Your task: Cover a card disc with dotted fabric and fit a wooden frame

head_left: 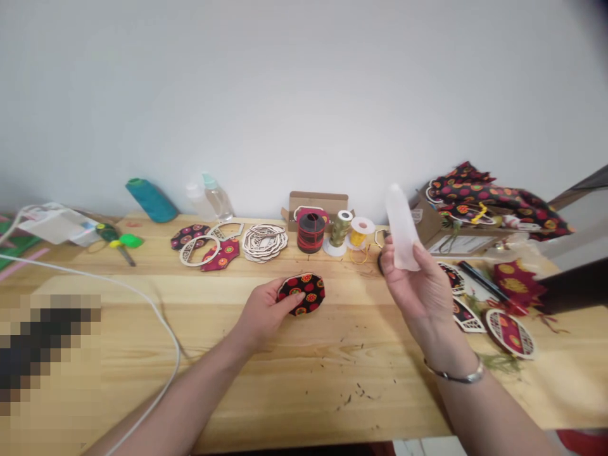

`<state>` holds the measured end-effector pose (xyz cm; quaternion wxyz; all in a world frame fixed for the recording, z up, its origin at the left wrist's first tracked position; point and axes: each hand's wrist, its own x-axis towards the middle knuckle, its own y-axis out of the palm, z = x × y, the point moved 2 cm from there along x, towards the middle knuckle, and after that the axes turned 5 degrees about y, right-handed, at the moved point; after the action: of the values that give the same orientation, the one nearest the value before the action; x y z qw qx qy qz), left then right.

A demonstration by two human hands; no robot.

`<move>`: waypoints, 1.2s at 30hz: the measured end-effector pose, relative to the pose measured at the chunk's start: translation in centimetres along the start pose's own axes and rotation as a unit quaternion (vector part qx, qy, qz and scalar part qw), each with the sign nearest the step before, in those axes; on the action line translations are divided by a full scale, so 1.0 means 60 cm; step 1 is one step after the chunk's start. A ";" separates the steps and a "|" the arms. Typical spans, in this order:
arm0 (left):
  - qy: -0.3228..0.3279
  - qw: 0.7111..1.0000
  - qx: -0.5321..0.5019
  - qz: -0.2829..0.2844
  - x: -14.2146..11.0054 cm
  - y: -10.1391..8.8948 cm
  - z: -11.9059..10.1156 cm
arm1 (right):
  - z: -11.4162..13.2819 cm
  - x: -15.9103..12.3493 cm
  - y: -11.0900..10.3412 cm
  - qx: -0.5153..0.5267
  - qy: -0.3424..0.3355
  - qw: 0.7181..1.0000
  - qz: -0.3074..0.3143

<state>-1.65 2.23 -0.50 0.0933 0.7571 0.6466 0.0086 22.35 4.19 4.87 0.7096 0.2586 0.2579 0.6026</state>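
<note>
My left hand [266, 311] is closed on a fabric-covered disc [311, 296] with a many-sided edge, the thumb pressed on its top. Its cloth is black with red, orange and green flower spots. Raised on the right, my right hand [418, 285] grips a translucent white squeeze bottle [401, 221] that stands nearly upright, leaning slightly left. The palm faces me, and a silver bracelet [458, 372] circles the wrist. Beyond the disc lies a stack of cut-out wooden frames [265, 243]. Left of it are a wooden ring [200, 251] and a dark red patterned cloth piece [223, 254].
Thread spools [310, 233] stand before a small cardboard box [319, 201]. A teal thread cone [152, 200] and clear bottles [217, 197] are against the wall. Patterned cloth [494, 190] spills from a box at right. A white cable [156, 310] crosses the left table.
</note>
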 end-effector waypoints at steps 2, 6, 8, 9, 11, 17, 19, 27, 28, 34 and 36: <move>-0.001 1.000 0.008 -0.002 0.001 -0.001 0.000 | 0.000 -0.003 0.006 0.024 0.033 0.999 0.022; -0.004 1.000 0.005 0.001 0.001 -0.002 0.000 | 0.014 -0.006 0.012 0.049 0.024 0.997 0.059; -0.009 1.000 0.004 0.005 0.000 -0.003 0.001 | 0.025 -0.002 0.010 0.032 0.045 0.996 0.064; -0.011 1.000 0.002 0.008 -0.001 -0.003 0.001 | 0.030 0.001 0.009 0.020 0.061 0.996 0.064; -0.014 1.000 -0.006 0.012 -0.002 -0.003 0.001 | 0.044 0.006 0.009 0.012 0.070 0.996 0.059; -0.015 1.000 -0.023 0.005 -0.004 0.001 -0.007 | 0.078 0.041 0.018 -0.062 -0.077 0.995 0.012; -0.014 1.000 -0.027 0.002 -0.005 0.004 -0.011 | 0.074 0.068 0.012 -0.140 -0.128 0.982 -0.016; -0.007 1.000 -0.017 0.000 -0.004 0.000 -0.010 | 0.011 0.198 -0.054 -0.377 -0.219 0.893 -0.113; -0.007 1.000 -0.015 0.000 -0.004 0.000 -0.009 | 0.007 0.209 -0.062 -0.390 -0.217 0.886 -0.123; -0.010 1.000 -0.001 -0.004 -0.003 0.000 -0.009 | -0.004 0.248 -0.084 -0.475 -0.190 0.847 -0.145; -0.011 1.000 -0.004 0.000 -0.004 0.000 -0.010 | -0.010 0.254 -0.087 -0.504 -0.176 0.834 -0.139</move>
<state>-1.74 2.07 0.10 0.1032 0.7569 0.6453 0.0032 27.84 18.58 0.08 0.8514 -0.0717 -0.1775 0.4883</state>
